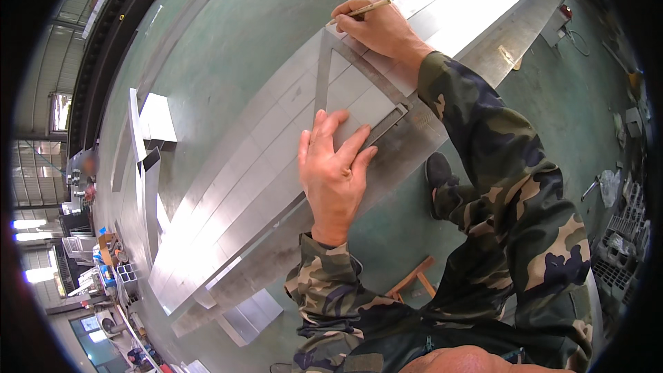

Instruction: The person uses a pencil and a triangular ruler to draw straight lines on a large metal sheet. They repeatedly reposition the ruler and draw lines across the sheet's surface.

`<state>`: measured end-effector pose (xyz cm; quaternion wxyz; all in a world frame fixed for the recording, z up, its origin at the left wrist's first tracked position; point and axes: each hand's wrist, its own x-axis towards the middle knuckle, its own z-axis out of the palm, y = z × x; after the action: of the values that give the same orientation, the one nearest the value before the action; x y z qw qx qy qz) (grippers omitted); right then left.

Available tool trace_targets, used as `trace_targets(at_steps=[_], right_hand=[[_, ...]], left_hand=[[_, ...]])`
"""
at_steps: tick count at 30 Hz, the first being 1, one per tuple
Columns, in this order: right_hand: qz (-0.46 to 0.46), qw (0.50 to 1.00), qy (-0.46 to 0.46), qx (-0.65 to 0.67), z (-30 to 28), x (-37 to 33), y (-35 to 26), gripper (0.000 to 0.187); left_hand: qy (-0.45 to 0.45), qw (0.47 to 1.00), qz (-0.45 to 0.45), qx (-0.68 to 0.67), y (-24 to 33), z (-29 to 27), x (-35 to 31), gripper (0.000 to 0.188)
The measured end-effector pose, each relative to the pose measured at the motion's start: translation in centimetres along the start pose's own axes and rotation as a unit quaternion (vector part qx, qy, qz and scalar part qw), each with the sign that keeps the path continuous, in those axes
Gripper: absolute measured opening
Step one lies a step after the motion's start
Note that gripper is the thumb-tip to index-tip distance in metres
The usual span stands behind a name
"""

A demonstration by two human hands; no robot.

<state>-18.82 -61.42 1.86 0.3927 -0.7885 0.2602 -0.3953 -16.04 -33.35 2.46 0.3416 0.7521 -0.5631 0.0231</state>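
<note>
Partly behind the hands: pencil, triangular frame.

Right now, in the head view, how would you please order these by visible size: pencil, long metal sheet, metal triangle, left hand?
1. Long metal sheet
2. Metal triangle and left hand: too alike to rank
3. Pencil, the smallest
</note>
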Motion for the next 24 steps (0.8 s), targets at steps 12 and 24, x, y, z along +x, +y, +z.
trace_targets(at_steps=[12,24], right_hand=[[-0.010,0.998,-0.051,-0.036,-2.8,-1.6,-0.8,0.025],[0.059,0.980,-0.164,-0.092,-13.4,-12.9,-6.9,0.022]], left_hand=[[0.006,1.000,0.019,-0.005,0.5,0.0,0.5,0.032],[0.011,1.000,0.017,-0.003,-0.3,0.7,-0.2,0.035]])
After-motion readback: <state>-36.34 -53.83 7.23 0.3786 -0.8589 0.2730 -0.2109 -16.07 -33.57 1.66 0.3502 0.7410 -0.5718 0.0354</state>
